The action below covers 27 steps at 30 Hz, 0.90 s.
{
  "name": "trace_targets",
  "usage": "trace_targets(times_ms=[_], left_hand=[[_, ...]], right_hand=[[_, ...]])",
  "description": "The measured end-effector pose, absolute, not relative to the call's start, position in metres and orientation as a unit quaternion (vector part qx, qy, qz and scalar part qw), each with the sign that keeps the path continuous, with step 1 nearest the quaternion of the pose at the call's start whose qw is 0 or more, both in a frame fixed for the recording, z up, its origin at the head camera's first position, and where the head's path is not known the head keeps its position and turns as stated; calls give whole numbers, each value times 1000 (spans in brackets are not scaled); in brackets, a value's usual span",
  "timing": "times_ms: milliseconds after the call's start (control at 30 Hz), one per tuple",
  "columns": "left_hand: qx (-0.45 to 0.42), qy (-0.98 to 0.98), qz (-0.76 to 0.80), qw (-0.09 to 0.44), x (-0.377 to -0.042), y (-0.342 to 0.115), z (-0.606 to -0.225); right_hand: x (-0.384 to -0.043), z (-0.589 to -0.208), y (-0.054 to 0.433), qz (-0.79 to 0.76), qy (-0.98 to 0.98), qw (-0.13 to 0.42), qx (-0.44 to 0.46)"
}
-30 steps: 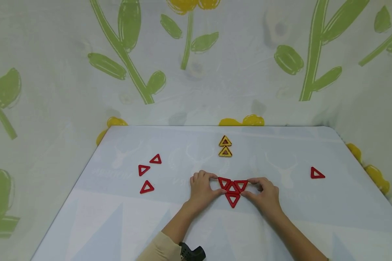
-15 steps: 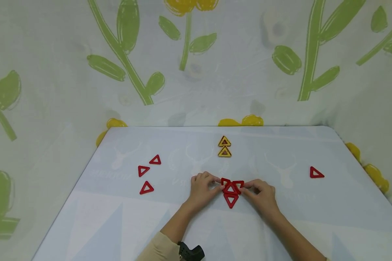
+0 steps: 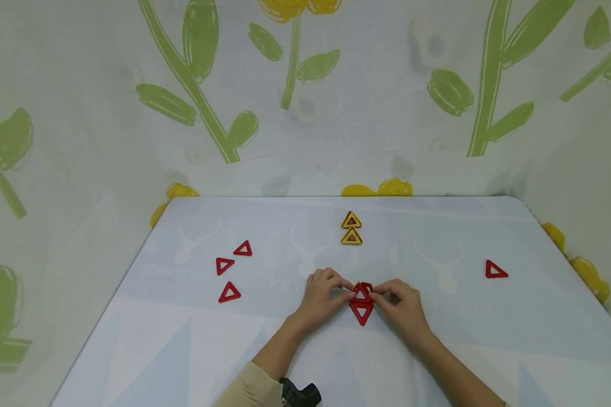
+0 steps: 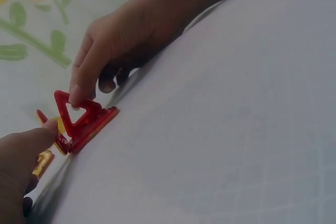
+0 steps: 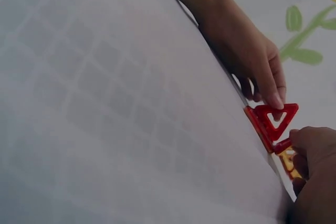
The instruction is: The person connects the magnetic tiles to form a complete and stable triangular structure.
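Note:
In the head view, a red triangular magnetic tile (image 3: 361,312) lies flat, its far edge against a second flat tile (image 3: 361,294). Two more red tiles stand raised along that second tile's sides, leaning towards each other. My left hand (image 3: 322,297) pinches the left raised tile (image 5: 287,121), which shows upright with its open centre in the right wrist view. Between thumb and fingers, my right hand (image 3: 401,310) holds the right raised tile (image 4: 63,113), tilted up from the flat ones in the left wrist view. Fingertips partly hide both raised tiles.
Three loose red triangles, one of them the nearest triangle (image 3: 229,292), lie on the left of the table (image 3: 285,362). Another red triangle (image 3: 496,269) lies at the right. Two yellow triangles (image 3: 351,237) sit in a line beyond the hands.
The two side tiles, flat a second ago, have been folded upwards and inwards over the middle tile. Both hands have moved closer together with them.

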<state>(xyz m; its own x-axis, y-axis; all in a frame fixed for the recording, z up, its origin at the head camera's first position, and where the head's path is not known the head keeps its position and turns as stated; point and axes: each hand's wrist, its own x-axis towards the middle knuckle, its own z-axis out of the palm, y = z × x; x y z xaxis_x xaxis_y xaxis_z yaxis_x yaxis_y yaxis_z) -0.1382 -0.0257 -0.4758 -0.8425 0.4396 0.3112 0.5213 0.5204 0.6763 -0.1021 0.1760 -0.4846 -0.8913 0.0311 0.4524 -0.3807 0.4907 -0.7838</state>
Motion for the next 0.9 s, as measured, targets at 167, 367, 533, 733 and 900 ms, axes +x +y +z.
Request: trace_targets(times_ms=[167,367,533,733,900], left_hand=[[-299,-863,-402,69,-138,-25,-476],[-320,-855,-400,83,-138,-25,-477],[-315,-854,-408,71,-138,-26,-480],[-293,-863,-410,41,-140,-28,-480],[-321,-872,-366,48,-141,-30,-479]], right_hand=[[-102,-482,173,488,-831,226,141],[-102,-483,172,456,-846,232,152],[-101,-483,171,437,-853,236,160],[-100,-486,172,386,-873,247,168],[-100,-486,175,379,-879,228,178]])
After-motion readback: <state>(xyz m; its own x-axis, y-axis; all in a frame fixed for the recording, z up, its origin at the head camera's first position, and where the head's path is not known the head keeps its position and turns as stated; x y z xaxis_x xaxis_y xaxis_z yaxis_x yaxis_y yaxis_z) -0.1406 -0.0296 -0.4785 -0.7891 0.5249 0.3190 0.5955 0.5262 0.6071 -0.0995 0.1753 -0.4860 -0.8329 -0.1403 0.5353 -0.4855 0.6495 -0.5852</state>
